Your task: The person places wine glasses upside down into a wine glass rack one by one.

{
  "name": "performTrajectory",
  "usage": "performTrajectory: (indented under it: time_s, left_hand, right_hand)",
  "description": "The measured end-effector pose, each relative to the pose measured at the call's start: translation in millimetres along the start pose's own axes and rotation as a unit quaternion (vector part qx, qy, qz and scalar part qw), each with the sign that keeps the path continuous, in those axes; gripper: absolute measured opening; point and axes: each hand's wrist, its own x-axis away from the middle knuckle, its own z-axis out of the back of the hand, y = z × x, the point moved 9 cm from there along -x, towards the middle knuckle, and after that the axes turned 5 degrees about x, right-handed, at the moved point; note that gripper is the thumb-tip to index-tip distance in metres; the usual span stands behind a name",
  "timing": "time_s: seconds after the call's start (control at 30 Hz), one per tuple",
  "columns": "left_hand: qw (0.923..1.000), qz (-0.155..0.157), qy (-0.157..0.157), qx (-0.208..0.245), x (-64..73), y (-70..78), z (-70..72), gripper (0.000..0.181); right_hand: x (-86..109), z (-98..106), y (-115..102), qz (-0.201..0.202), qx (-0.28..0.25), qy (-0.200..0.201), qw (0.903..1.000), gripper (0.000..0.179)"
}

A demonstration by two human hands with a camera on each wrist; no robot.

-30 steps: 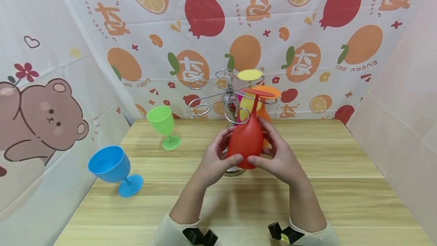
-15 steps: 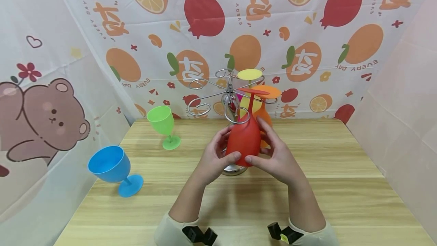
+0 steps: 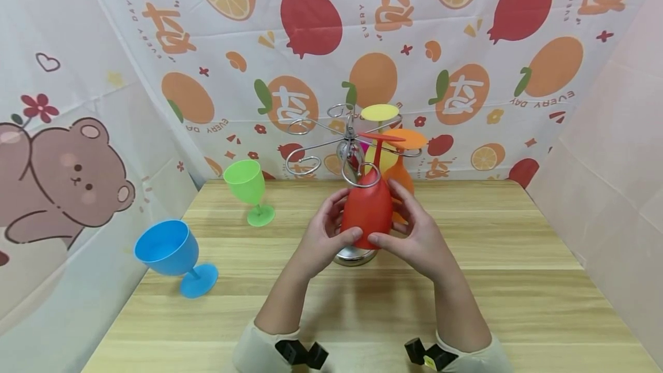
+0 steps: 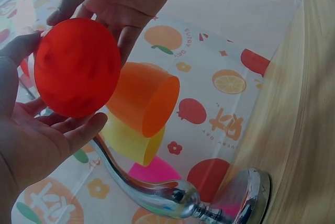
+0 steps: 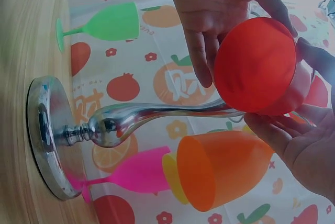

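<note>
red goblet [image 3: 368, 214] upside down at the front of the chrome stand [image 5: 118, 123], left hand [image 3: 323, 239] and right hand [image 3: 418, 238] clamped round it as I watch remotely, orange goblet [image 3: 400, 176] hanging to the stand's right, green goblet [image 3: 246, 183] to its left

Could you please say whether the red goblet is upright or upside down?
Upside down: in the head view, the red goblet has its foot at the top, its bowl below.
</note>
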Motion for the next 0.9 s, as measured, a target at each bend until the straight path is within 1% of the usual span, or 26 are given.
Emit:
performTrajectory:
  time_s: [0.23,0.37,0.5,0.7,0.9]
  left_hand:
    - [0.9999,-0.003,0.005,0.015,1.1,0.8,0.9,0.069]
    - [0.9997,-0.004,0.01,0.023,1.9,1.3,1.6,0.07]
    - [0.9996,-0.007,0.014,0.023,3.3,2.5,1.5,0.072]
    - [0.9996,-0.013,0.019,0.019,6.5,4.3,0.5,0.078]
    - [0.9994,-0.033,0.008,0.008,10.1,9.1,-2.6,0.082]
  right_hand:
    - [0.2,-0.1,3.2,-0.007,-0.008,0.012,0.9999,0.083]
    - [-0.1,0.0,2.4,0.001,-0.011,0.017,0.9998,0.08]
    - [1.8,0.1,1.3,0.006,0.001,0.016,0.9999,0.077]
    - [5.9,-0.1,-0.6,0.015,0.035,0.01,0.9992,0.074]
    - [9.1,-0.7,-6.1,0.041,0.047,0.0,0.998,0.076]
